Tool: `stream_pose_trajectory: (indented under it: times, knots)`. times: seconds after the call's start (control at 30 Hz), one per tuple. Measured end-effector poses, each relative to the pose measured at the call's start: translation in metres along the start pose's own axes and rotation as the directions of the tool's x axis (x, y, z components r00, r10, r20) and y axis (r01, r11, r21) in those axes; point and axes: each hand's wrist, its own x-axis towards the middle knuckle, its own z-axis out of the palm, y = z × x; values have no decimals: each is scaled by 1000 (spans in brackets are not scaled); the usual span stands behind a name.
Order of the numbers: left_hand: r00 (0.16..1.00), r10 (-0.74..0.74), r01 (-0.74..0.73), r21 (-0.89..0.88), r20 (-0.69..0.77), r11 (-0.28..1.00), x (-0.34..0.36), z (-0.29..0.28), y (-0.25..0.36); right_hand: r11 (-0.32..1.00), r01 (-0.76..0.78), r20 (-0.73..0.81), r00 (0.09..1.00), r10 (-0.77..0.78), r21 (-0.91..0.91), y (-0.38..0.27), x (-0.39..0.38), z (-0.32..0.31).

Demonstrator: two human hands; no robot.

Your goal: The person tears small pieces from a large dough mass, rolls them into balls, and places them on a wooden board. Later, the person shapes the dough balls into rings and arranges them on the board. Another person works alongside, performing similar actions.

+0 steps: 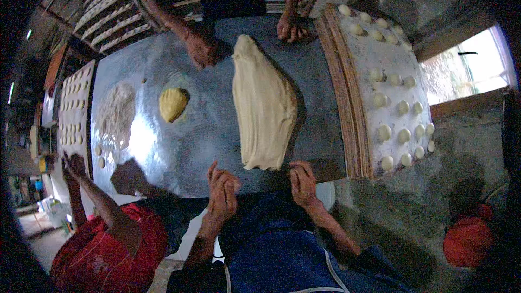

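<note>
A long, pale slab of dough [263, 108] lies lengthwise across the table, narrow at its far end and broad toward me. My left hand [222, 191] hovers at the table's near edge, left of the dough's near end, its fingers loosely bent and apart. On the other side of that end, my right hand [303, 184] is held with fingers half extended and nothing in them. Both hands look just off the dough. Across the table, a co-worker's hand [202, 49] and other closed hand [290, 27] flank the dough's far end.
The grey metal table [211, 146] carries a yellow dough lump [173, 104] and a flour patch [116, 114]. Stacked boards [358, 103] with dough balls stand at right, a dough-ball tray [68, 111] at left. A person in red [116, 249] reaches toward that tray.
</note>
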Motion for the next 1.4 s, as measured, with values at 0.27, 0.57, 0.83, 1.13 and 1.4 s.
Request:
stream_pose_trajectory:
  times: [0.27, 0.57, 0.83, 1.13, 1.4]
  knots:
    - [945, 318, -78, 896, -73, 437, 37, 56, -144, 931, -66, -101, 994, 32, -360, 34, 92, 5]
    - [894, -142, 203, 102, -425, 974, 85, 59, -103, 921, 31, 243, 968, 70, -387, 91, 42, -66]
    - [993, -19, 86, 616, -115, 783, 29, 7, -192, 903, 376, 526, 821, -222, -206, 119, 76, -83]
    - [972, -117, 179, 314, -205, 933, 39, 14, -142, 972, 188, 286, 948, -141, -143, 79, 49, -53]
    - [994, -89, 7, 751, 69, 661, 49, 62, -171, 959, 107, 17, 994, -107, -263, 85, 36, 13]
